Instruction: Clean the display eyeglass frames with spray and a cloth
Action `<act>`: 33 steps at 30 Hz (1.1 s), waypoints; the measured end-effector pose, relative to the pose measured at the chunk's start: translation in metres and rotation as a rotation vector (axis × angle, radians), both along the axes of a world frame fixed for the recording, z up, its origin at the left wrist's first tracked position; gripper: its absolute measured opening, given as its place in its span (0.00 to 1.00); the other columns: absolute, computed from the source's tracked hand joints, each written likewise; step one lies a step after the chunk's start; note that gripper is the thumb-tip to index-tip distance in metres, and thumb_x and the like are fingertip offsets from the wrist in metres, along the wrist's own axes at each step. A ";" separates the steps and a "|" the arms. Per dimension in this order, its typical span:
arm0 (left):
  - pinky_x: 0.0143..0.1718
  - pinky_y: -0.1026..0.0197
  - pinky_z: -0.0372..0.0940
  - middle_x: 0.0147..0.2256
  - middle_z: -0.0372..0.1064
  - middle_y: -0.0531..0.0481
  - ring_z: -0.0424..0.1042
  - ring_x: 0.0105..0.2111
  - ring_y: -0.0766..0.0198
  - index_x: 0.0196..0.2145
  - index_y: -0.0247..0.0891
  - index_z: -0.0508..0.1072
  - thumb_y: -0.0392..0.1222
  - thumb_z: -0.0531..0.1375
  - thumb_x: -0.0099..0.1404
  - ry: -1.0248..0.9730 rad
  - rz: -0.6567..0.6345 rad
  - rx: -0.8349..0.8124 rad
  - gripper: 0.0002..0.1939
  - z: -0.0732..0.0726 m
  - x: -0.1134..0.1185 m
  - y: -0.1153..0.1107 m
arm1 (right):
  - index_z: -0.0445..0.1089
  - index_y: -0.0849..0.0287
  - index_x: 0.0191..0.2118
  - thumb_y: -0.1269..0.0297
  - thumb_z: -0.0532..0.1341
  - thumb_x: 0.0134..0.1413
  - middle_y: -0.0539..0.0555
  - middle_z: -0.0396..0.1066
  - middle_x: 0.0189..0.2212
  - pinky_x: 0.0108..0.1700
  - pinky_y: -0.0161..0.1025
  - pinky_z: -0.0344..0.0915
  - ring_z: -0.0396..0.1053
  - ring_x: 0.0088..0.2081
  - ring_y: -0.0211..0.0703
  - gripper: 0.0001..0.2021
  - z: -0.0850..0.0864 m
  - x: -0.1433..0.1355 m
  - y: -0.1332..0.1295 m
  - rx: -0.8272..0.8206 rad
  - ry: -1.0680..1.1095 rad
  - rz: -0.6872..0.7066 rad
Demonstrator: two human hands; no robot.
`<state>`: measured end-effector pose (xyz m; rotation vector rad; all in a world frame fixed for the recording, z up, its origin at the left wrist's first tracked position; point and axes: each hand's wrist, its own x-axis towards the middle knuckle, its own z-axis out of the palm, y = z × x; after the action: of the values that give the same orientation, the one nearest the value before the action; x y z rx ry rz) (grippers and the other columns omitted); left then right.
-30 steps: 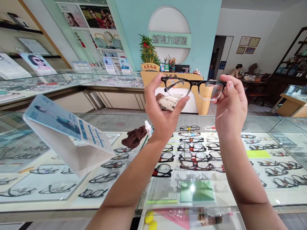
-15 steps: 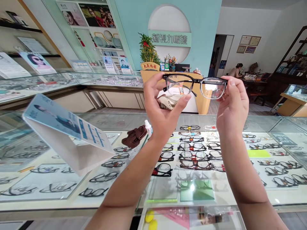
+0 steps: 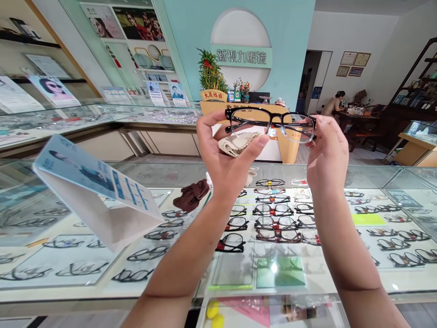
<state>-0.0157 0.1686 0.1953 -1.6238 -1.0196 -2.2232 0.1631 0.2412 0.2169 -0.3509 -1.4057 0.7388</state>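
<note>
Between my two hands I hold up a pair of eyeglasses (image 3: 276, 115) with a black upper rim and clear lower rims, above the glass display counter. My left hand (image 3: 228, 155) grips the left end of the frame and also has a cream cleaning cloth (image 3: 235, 145) bunched against the palm. At the other end, my right hand (image 3: 327, 150) pinches the frame near the hinge. The temples show behind the lenses. A brown cloth (image 3: 191, 195) lies on the counter left of my left wrist, beside a white bottle (image 3: 209, 181) that my arm partly hides.
Rows of eyeglasses (image 3: 273, 209) fill the glass counter (image 3: 232, 269) below my arms. A folded display card (image 3: 99, 182) stands tilted at left. Beyond is a wooden reception desk (image 3: 288, 150) with a potted plant (image 3: 211, 73). A person (image 3: 332, 105) sits at a table, far right.
The eyeglasses have turned and shifted slightly left, so the temples show more behind the lenses. Both hands moved a little left with them. More of the cream cloth is visible.
</note>
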 end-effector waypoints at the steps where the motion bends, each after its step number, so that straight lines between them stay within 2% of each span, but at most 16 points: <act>1: 0.56 0.42 0.80 0.49 0.79 0.50 0.83 0.54 0.50 0.59 0.53 0.60 0.66 0.71 0.67 0.000 -0.003 -0.021 0.34 0.000 0.000 -0.001 | 0.74 0.49 0.42 0.43 0.62 0.70 0.51 0.78 0.42 0.45 0.45 0.74 0.77 0.47 0.45 0.16 0.001 0.000 -0.001 -0.008 0.002 0.004; 6: 0.49 0.47 0.81 0.48 0.77 0.50 0.84 0.51 0.52 0.58 0.51 0.58 0.66 0.69 0.69 0.004 0.072 -0.024 0.33 -0.002 0.001 -0.003 | 0.73 0.50 0.39 0.44 0.63 0.68 0.51 0.79 0.43 0.48 0.47 0.74 0.77 0.47 0.45 0.15 0.000 -0.002 0.001 -0.072 0.013 0.036; 8: 0.49 0.49 0.81 0.48 0.76 0.50 0.84 0.50 0.53 0.57 0.51 0.58 0.64 0.71 0.68 -0.017 0.061 -0.005 0.33 0.000 0.006 -0.007 | 0.73 0.51 0.39 0.45 0.63 0.69 0.52 0.79 0.43 0.49 0.48 0.74 0.78 0.47 0.46 0.15 -0.001 -0.002 0.003 -0.086 -0.001 0.050; 12: 0.47 0.56 0.79 0.44 0.74 0.52 0.83 0.51 0.54 0.52 0.49 0.63 0.55 0.79 0.60 -0.242 -0.120 -0.053 0.35 0.013 0.026 -0.025 | 0.73 0.50 0.42 0.42 0.59 0.71 0.52 0.79 0.45 0.52 0.50 0.74 0.77 0.51 0.48 0.17 -0.001 0.000 0.002 -0.071 -0.077 0.025; 15: 0.41 0.63 0.75 0.41 0.76 0.53 0.82 0.48 0.58 0.49 0.47 0.67 0.45 0.82 0.55 -0.461 -0.311 -0.083 0.33 0.023 0.036 -0.033 | 0.71 0.50 0.41 0.41 0.59 0.71 0.52 0.77 0.44 0.53 0.49 0.74 0.77 0.53 0.48 0.18 0.002 0.000 -0.009 -0.030 -0.081 -0.005; 18: 0.27 0.69 0.65 0.37 0.76 0.56 0.77 0.35 0.67 0.46 0.46 0.69 0.42 0.82 0.54 -0.577 -0.469 -0.097 0.30 0.028 0.036 -0.031 | 0.69 0.50 0.38 0.42 0.60 0.71 0.51 0.74 0.41 0.53 0.49 0.75 0.77 0.50 0.48 0.18 0.007 -0.001 -0.020 0.020 -0.036 -0.009; 20: 0.21 0.71 0.56 0.33 0.74 0.59 0.66 0.24 0.74 0.45 0.45 0.70 0.41 0.81 0.54 -0.614 -0.550 -0.128 0.28 0.030 0.031 -0.028 | 0.68 0.50 0.38 0.42 0.59 0.71 0.51 0.73 0.39 0.52 0.49 0.76 0.78 0.48 0.48 0.18 0.009 -0.002 -0.025 0.047 -0.011 0.008; 22: 0.19 0.72 0.51 0.29 0.70 0.61 0.56 0.19 0.78 0.41 0.43 0.71 0.42 0.81 0.55 -0.643 -0.634 -0.197 0.25 0.032 0.026 -0.025 | 0.70 0.50 0.41 0.41 0.56 0.72 0.53 0.75 0.40 0.52 0.51 0.76 0.78 0.48 0.50 0.18 0.010 -0.002 -0.027 0.088 -0.008 0.024; 25: 0.15 0.71 0.46 0.24 0.65 0.60 0.52 0.16 0.78 0.34 0.41 0.70 0.51 0.78 0.60 -0.682 -0.804 -0.392 0.21 0.037 0.019 -0.022 | 0.74 0.46 0.52 0.38 0.55 0.71 0.54 0.77 0.49 0.57 0.54 0.76 0.78 0.54 0.54 0.20 0.011 0.002 -0.025 0.206 -0.149 0.007; 28: 0.13 0.70 0.43 0.27 0.73 0.54 0.50 0.14 0.79 0.34 0.39 0.73 0.60 0.72 0.66 -0.717 -0.973 -0.629 0.22 0.041 0.014 -0.021 | 0.73 0.41 0.63 0.39 0.63 0.66 0.53 0.75 0.60 0.65 0.60 0.73 0.72 0.64 0.59 0.25 0.014 0.007 -0.024 0.365 -0.386 -0.019; 30: 0.12 0.70 0.43 0.29 0.76 0.51 0.50 0.13 0.79 0.37 0.37 0.76 0.63 0.69 0.68 -0.729 -1.046 -0.750 0.23 0.042 0.013 -0.020 | 0.74 0.39 0.64 0.43 0.67 0.65 0.52 0.75 0.61 0.70 0.64 0.69 0.69 0.67 0.60 0.24 0.016 0.010 -0.025 0.440 -0.476 -0.030; 33: 0.11 0.70 0.45 0.26 0.73 0.53 0.52 0.13 0.77 0.43 0.36 0.79 0.65 0.69 0.68 -0.729 -1.108 -0.859 0.25 0.040 0.011 -0.019 | 0.77 0.38 0.62 0.50 0.67 0.68 0.51 0.75 0.60 0.72 0.66 0.66 0.70 0.68 0.59 0.19 0.018 0.012 -0.026 0.497 -0.502 -0.038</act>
<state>-0.0043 0.1500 0.2358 -2.0376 -1.6993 -3.6360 0.1756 0.2153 0.2346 -0.1730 -1.9908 0.2516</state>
